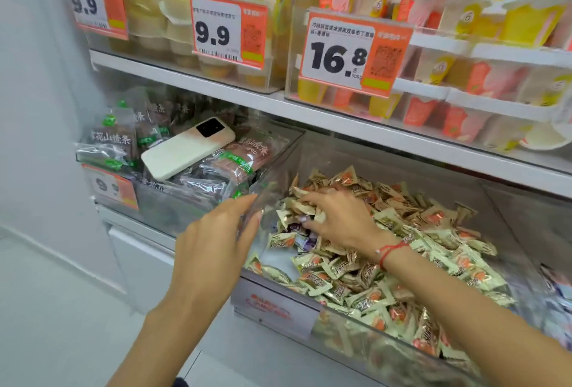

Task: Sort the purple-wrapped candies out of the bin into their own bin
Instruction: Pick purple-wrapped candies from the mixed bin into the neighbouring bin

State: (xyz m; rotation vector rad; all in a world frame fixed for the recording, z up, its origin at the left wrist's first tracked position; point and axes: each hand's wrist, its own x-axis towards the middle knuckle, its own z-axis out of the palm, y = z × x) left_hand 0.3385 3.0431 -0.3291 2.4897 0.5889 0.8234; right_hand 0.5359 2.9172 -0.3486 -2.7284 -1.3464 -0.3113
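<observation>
In the clear bin [402, 329], two hands (left [216, 231], right [339, 216]), several purple candies [301, 236].

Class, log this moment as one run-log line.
right hand: digging in candy bin | left hand: on bin wall | purple candies: still in bin

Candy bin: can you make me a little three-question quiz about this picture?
1. True or false: the right hand is inside the candy bin, on the candies.
2. What lies on the packets in the bin to the left? A) a phone B) a cup C) a book
3. Fill in: the big price tag overhead reads ____.

Key: 1 true. 2 A, the phone. 3 16.8.
The purple-wrapped candies peek out by the right hand's fingers; the left hand touches the bin's clear side wall.
</observation>
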